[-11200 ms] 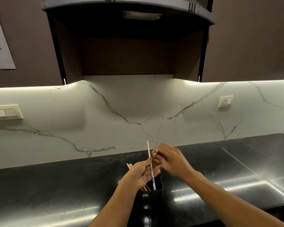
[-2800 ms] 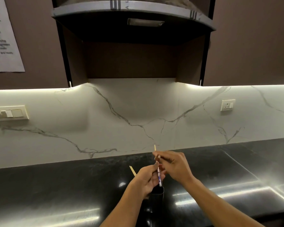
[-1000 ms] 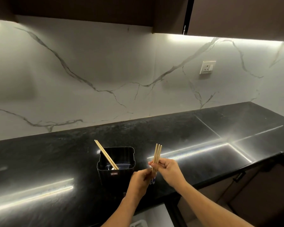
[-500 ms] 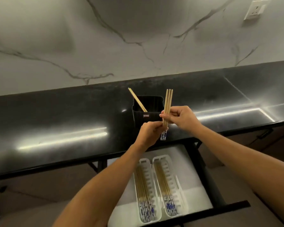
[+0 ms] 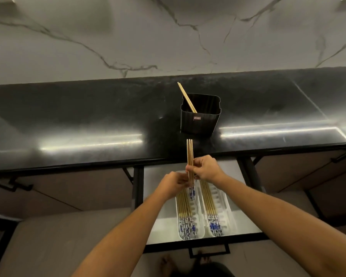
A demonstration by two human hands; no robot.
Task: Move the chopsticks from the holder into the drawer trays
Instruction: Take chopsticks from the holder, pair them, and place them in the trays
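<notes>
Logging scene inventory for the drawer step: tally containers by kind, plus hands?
Black plastic chopstick holder on the counter: 1
White slotted plastic trays in the open drawer: 2 (left tray, right tray)
Hands in a grip on the held bundle of chopsticks: 2 (left hand, right hand)
Total: 5

Stood alone at upper centre of the bare black counter (image 5: 88, 116): the holder (image 5: 199, 121). Lay open at lower centre: the drawer (image 5: 248, 222), two trays (image 5: 229, 208) part-filled with chopsticks (image 5: 183, 208), right slots free. Hung over their far ends: both hands.
</notes>
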